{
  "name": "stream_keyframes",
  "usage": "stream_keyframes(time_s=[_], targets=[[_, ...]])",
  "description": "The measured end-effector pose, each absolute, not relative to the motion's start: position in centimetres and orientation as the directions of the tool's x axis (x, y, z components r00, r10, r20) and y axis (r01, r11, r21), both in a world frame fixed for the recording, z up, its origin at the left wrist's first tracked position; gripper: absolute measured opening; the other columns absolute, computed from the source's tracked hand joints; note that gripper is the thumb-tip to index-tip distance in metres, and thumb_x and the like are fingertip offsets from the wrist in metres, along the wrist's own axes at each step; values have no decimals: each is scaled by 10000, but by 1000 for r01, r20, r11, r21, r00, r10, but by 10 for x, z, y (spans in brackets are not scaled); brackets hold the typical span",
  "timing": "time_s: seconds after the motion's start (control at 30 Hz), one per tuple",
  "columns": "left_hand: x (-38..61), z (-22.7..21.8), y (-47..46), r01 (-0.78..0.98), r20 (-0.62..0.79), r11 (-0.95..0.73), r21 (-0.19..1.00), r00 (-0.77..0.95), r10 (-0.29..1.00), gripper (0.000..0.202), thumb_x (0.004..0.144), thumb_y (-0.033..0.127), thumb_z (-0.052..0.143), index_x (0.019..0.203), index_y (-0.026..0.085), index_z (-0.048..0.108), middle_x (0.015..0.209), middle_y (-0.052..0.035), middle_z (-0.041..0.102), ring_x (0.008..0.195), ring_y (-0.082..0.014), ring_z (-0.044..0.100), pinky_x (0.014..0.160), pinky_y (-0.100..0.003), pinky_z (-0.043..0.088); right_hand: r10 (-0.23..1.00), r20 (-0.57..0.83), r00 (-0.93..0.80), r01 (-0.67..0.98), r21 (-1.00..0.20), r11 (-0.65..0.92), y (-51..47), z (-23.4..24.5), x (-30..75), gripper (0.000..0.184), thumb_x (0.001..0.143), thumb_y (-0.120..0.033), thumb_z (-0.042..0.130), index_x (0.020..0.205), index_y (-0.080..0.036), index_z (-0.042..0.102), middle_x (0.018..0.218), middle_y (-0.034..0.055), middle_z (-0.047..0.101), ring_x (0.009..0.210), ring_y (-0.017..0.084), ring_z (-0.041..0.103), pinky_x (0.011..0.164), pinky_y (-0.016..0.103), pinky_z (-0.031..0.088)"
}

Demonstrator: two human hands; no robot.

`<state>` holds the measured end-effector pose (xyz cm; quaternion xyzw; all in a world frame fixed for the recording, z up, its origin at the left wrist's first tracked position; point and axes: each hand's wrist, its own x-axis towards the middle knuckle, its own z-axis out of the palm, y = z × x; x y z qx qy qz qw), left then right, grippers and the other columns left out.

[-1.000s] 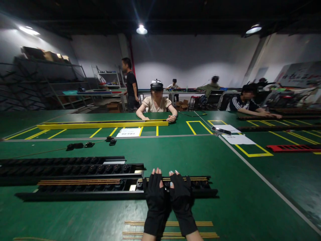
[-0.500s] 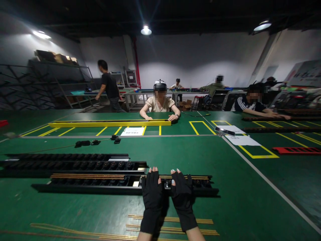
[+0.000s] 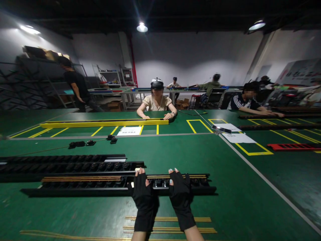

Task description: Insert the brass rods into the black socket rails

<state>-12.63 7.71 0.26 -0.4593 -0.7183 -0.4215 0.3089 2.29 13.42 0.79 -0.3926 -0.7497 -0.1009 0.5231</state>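
Black channel (image 3: 75,191) under the outstretched fingers of left hand (image 3: 142,193) and right hand (image 3: 180,191); cannot tell whether grasping or resting. Best to press evenly along the golden rods (image 3: 160,176) between left and right fingers, keeping them parallel, without disturbing loose rods (image 3: 200,219) behind the fingers.

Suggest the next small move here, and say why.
Probably slide the right hand slightly rightward along the brass rods: they lie lengthwise in the black rail and extend past that hand, while the left hand is also over the rail.
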Motion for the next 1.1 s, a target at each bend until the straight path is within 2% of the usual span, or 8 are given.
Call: stream_keyframes(time_s=[0.2, 0.33, 0.4, 0.53, 0.63, 0.77, 0.97, 1.1], targets=[[-132, 3, 75, 910, 824, 250, 330, -407, 395, 497, 977, 172, 346, 1465, 179, 438, 1340, -172, 631, 1267, -272, 581, 1148, -536, 266, 476, 866, -155, 703, -242, 669, 134, 9, 24, 380, 964, -167, 408, 1229, -230, 672, 1137, 44, 751, 1184, 190, 642, 1205, 432, 201], [-123, 8, 76, 916, 825, 257, 310, -393, 406, 537, 966, 163, 365, 1503, 167, 377, 1418, -179, 567, 1397, -296, 456, 1168, -561, 214, 482, 862, -157, 700, -247, 670, 133, 9, 24, 385, 974, -173, 389, 1230, -222, 673, 1156, 46, 744, 1197, 190, 632, 1204, 430, 204], [-115, 9, 77, 932, 823, 245, 268, -354, 444, 564, 956, 142, 361, 1520, 140, 341, 1460, -191, 521, 1436, -299, 402, 1184, -560, 185, 495, 855, -157, 701, -257, 665, 132, 8, 24, 389, 977, -166, 385, 1241, -220, 665, 1177, 44, 737, 1207, 191, 626, 1205, 434, 205], [-102, 5, 80, 972, 797, 177, 156, -229, 559, 567, 932, 124, 387, 1499, 120, 378, 1431, -188, 550, 1410, -299, 438, 1185, -544, 212, 520, 838, -164, 710, -265, 652, 132, 7, 24, 383, 978, -159, 401, 1261, -217, 652, 1197, 45, 729, 1220, 200, 620, 1201, 444, 211], [-100, 3, 79, 975, 769, 157, 156, -220, 600, 563, 924, 147, 402, 1486, 122, 402, 1422, -199, 554, 1382, -312, 472, 1179, -576, 219, 513, 842, -168, 717, -253, 650, 132, 6, 25, 399, 979, -161, 394, 1285, -227, 641, 1179, 49, 736, 1218, 198, 622, 1202, 452, 203], [-96, 8, 82, 963, 757, 183, 197, -268, 596, 563, 942, 151, 362, 1504, 114, 366, 1437, -193, 543, 1392, -288, 463, 1178, -553, 240, 515, 837, -183, 724, -239, 647, 133, 5, 26, 418, 982, -164, 382, 1318, -238, 619, 1196, 58, 728, 1239, 202, 608, 1197, 461, 202], [-80, 10, 93, 993, 813, 83, 86, -118, 570, 455, 949, 174, 415, 1392, 144, 516, 1319, -144, 650, 1315, -264, 541, 1143, -495, 308, 512, 842, -169, 719, -250, 648, 133, 5, 25, 377, 975, -175, 401, 1255, -205, 652, 1191, 65, 730, 1225, 209, 611, 1192, 455, 206], [-70, 11, 94, 989, 816, 91, 116, -147, 559, 438, 957, 187, 412, 1376, 137, 531, 1321, -152, 647, 1313, -265, 544, 1151, -510, 297, 529, 829, -178, 707, -266, 655, 135, -4, 24, 377, 976, -175, 410, 1275, -204, 637, 1220, 65, 717, 1241, 215, 592, 1200, 478, 196]])
